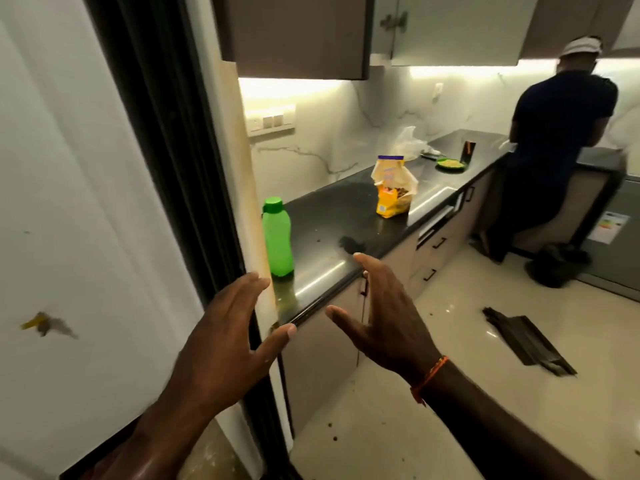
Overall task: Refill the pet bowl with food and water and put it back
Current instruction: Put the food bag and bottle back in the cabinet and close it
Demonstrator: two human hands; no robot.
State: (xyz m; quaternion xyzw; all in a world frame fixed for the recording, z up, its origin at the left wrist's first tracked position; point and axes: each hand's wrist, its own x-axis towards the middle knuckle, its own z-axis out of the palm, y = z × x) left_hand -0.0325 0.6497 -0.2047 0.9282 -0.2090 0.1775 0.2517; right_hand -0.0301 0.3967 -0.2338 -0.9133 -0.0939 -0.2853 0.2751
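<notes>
A green water bottle (276,237) with a green cap stands upright at the near left corner of the black counter (332,216). Farther along the counter stands an open yellow pet food bag (393,190) with brown kibble showing through it. My left hand (225,344) and my right hand (381,317) are both raised in front of the counter's near edge, palms facing each other, fingers spread, holding nothing. The left hand is just below the bottle, not touching it. No pet bowl is in view near my hands.
A person in dark clothes (554,161) stands at the far end of the counter, back turned. A green plate (450,164) with food and a plastic bag (410,142) sit on the far counter. Dark flat pieces (523,341) lie on the cream floor. A white wall and black door frame (166,161) stand at the left.
</notes>
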